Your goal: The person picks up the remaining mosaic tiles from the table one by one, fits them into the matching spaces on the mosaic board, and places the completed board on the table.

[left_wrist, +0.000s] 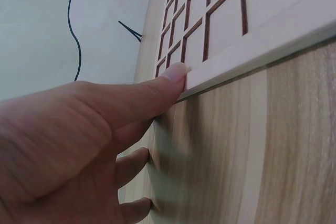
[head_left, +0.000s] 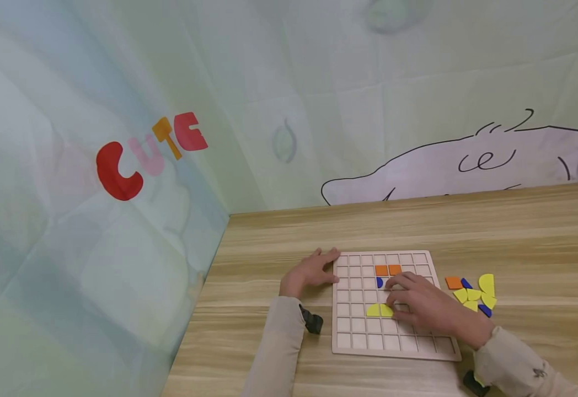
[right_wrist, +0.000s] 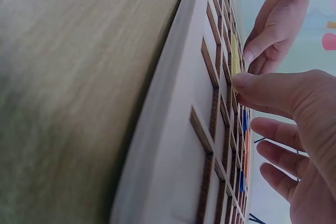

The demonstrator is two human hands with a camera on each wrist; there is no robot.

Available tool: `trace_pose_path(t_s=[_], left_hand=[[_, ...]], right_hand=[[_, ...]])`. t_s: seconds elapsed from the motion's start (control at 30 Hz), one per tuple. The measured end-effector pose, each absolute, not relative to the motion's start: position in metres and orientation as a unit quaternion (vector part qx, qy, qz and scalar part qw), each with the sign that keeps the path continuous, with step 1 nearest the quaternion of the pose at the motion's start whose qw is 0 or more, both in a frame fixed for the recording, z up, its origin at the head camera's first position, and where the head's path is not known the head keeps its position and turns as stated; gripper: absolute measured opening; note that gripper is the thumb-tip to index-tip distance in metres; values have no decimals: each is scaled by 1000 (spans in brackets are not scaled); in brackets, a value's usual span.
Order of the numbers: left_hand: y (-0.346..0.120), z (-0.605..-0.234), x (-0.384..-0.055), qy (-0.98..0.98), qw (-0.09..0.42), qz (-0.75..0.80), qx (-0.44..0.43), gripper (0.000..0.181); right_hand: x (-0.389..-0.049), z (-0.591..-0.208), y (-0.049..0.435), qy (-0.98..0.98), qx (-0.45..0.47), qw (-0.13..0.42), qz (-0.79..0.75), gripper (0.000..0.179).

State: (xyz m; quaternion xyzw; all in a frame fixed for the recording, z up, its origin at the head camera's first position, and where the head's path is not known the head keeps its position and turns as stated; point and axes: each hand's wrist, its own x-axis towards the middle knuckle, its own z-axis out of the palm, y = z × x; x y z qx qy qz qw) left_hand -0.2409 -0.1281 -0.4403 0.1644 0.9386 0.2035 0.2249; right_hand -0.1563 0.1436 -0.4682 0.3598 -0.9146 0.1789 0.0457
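A printed backdrop (head_left: pixel 259 82) stands behind a wood-grain table (head_left: pixel 259 248), on which a pale gridded board (head_left: pixel 373 341) lies flat. The left hand (head_left: pixel 311 274) is spread, its thumb against the board's left edge. The right hand (head_left: pixel 425 303) is bent over the grid, thumb and a fingertip at the right one of two adjoining yellow pieces (head_left: pixel 373 311); whether it pinches or just presses, I cannot tell. Loose pieces (head_left: pixel 474 295) cluster right of the board. Two orange squares (head_left: pixel 381 270) sit in neighbouring upper cells, a smaller blue piece (head_left: pixel 380 283) just below the left one
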Motion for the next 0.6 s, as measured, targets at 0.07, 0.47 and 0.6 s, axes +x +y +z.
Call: trace_pose_path(t_s=[0.07, 0.47, 0.6], left_hand=[[-128, -440, -241, 939, 225, 203, 163, 69], [-126, -440, -239, 939, 224, 207, 156, 69], [-127, -441, -240, 939, 222, 207, 159, 69]], right_hand=[[-156, -468, 143, -915, 360, 48, 178, 11], [-153, -459, 150, -921, 336, 39, 194, 14], [-155, -455, 158, -923, 333, 46, 187, 16]])
